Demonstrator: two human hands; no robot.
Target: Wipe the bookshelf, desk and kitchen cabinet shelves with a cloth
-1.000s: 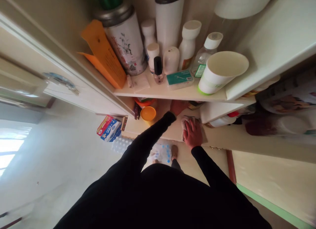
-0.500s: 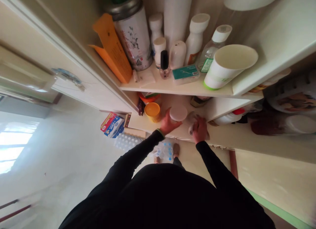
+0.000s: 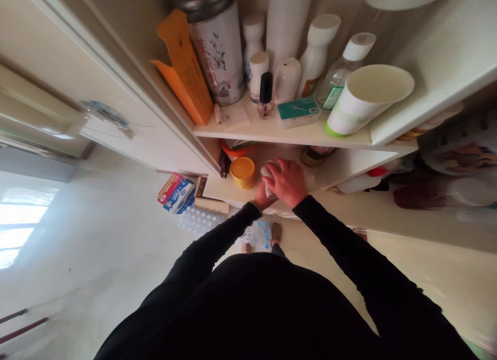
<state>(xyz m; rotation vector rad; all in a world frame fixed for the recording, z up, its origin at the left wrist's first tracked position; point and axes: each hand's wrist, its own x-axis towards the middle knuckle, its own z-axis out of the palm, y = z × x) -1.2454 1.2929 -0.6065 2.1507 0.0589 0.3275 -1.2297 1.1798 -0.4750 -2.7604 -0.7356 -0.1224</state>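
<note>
My right hand [image 3: 286, 182] is curled over a crumpled grey-white cloth [image 3: 267, 171] above the lower shelf [image 3: 232, 193]. It presses the cloth down where my left hand [image 3: 259, 198] reaches in from below. Only the wrist and heel of the left hand show; its fingers lie under the right hand. The white-lidded jar it held a moment ago is covered by the cloth and the right hand. A yellow cup [image 3: 243, 172] stands just left of both hands.
The upper shelf [image 3: 272, 135] holds an orange box [image 3: 186, 70], a printed tea tin [image 3: 217, 49], several white bottles, a nail polish bottle [image 3: 265, 95], a teal box [image 3: 298, 110] and a paper cup [image 3: 367, 99]. Cartons [image 3: 174, 192] and packed water bottles [image 3: 198, 220] sit on the floor.
My left hand drew a white-lidded jar out from the back of the lower shelf. My right hand then carried the cloth leftward from the shelf surface onto the jar.
</note>
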